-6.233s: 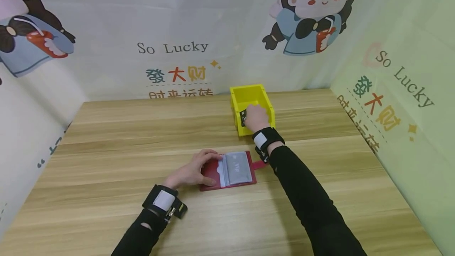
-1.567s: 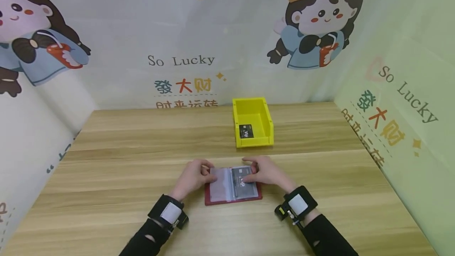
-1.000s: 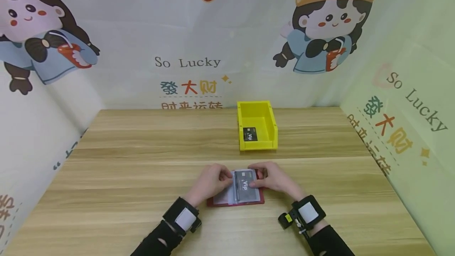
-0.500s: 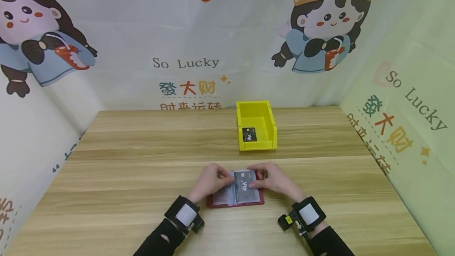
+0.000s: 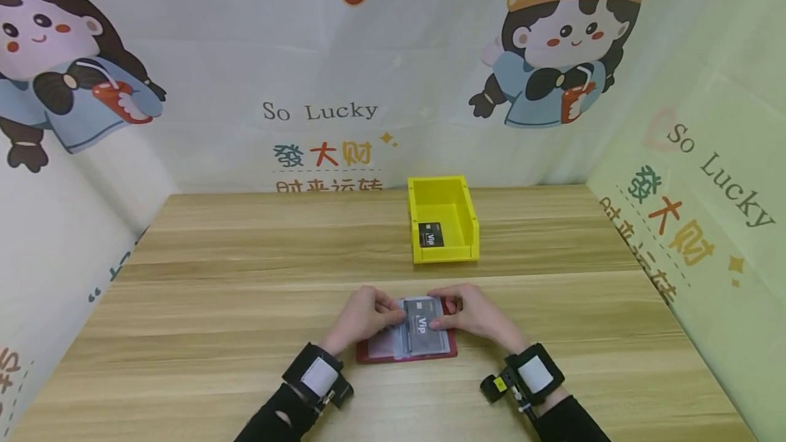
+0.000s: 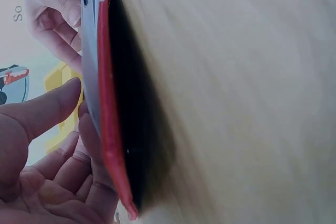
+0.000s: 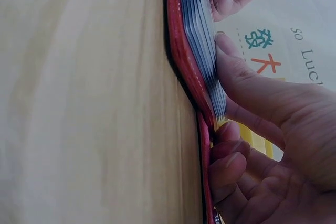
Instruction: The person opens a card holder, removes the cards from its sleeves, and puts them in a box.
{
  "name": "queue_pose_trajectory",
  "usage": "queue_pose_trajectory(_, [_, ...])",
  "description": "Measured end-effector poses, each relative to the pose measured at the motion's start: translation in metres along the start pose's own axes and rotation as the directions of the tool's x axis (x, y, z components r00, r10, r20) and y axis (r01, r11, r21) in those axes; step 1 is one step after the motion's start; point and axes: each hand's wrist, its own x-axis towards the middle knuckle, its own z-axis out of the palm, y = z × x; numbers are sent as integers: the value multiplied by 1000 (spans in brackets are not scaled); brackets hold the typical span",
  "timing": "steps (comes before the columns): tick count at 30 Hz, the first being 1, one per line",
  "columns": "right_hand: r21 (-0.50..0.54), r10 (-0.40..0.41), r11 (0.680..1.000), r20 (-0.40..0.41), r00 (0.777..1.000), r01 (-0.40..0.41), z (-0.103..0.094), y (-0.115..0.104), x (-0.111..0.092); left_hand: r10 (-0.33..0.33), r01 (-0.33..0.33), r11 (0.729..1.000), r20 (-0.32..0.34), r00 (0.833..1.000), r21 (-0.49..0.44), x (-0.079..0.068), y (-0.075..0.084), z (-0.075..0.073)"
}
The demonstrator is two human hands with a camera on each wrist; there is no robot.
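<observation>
A red card holder (image 5: 408,359) lies spread out on the table, with clear plastic sleeves over its inside. A grey card (image 5: 421,334) marked "Vip" sits in the right-hand sleeve. My left hand (image 5: 364,316) is bent over the left page, thumb and fingertips at the card's upper left edge, seemingly pinching it; the exact contact is small. My right hand (image 5: 475,316) pinches the right side of the holder, thumb on the card's face and other fingers behind the edge. The right wrist view shows the stacked sleeves (image 7: 197,30) edge-on beside the right thumb.
A yellow bin (image 5: 445,254) stands behind the holder near the table's back edge. Inside it lies a black "Vip" card (image 5: 431,234). Printed cloth walls (image 5: 417,87) enclose the wooden table (image 5: 276,244) at the back and sides.
The right hand has gone from the yellow bin to the holder's right page, where a card now shows. My left hand moved right from the left page to the card's edge; lately both barely move.
</observation>
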Motion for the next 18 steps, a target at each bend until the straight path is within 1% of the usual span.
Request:
queue_pose_trajectory(9, [-6, 18, 1000, -10, 1000, -18, 2, 0, -1, 5, -5, 1000, 2, 1000, -9, 0, 1, 3])
queue_pose_trajectory(16, [-29, 4, 1000, -23, 1000, -5, 1, 1, 0, -11, 11, 1000, 1, 1000, -11, 1, 3, 3])
queue_pose_trajectory(18, [-29, 13, 999, -27, 1000, -14, 2, 1, 0, -17, 17, 1000, 3, 1000, -8, 1, 4, 2])
